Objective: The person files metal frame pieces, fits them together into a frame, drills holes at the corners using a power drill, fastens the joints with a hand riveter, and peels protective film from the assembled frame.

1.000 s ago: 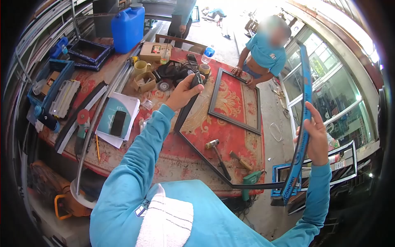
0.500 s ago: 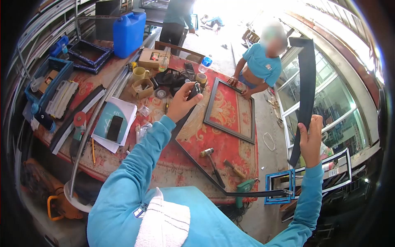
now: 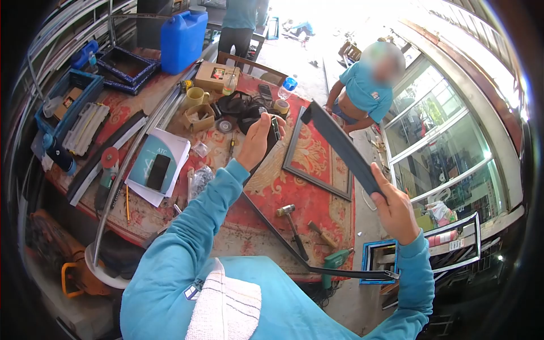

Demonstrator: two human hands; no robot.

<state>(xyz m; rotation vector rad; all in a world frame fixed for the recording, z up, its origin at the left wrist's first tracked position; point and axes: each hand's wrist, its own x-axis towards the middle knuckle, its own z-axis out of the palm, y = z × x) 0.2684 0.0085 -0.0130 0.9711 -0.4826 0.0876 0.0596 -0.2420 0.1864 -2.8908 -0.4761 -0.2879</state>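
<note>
The hands are well apart, each clamped on its own piece of dark framing. The left hand (image 3: 255, 143) reaches forward over the bench (image 3: 323, 205), its forearm slanting up across the near edge, fingers closed around the end of a partly joined dark frame (image 3: 275, 226). That frame runs back from the grip to a bend beside the left sleeve, then along the bench to a second bend at the near right corner, its free end projecting past the right edge. The right hand (image 3: 395, 208) is held up beyond the right edge, elbow low, forearm rising steeply, wrist inclined toward the bench; it grips the lower end of a separate dark bar (image 3: 345, 144), which slants up and inward over the right edge. The bar's gripped end is concealed by the right hand, and the exact finger placement on its rear face cannot be determined. A short dark portion at its upper end cannot be identified. The bar also covers part of a closed dark frame (image 3: 317, 182) lying at the right edge, and the hands of the co-worker (image 3: 367, 93) standing there are difficult to make out. A hammer (image 3: 294, 231) lies inside the bend near the near right corner; the partly joined frame crosses in front of a green drill (image 3: 338, 259), obscuring part of it. The background beyond the far edge is washed out by glare.
</note>
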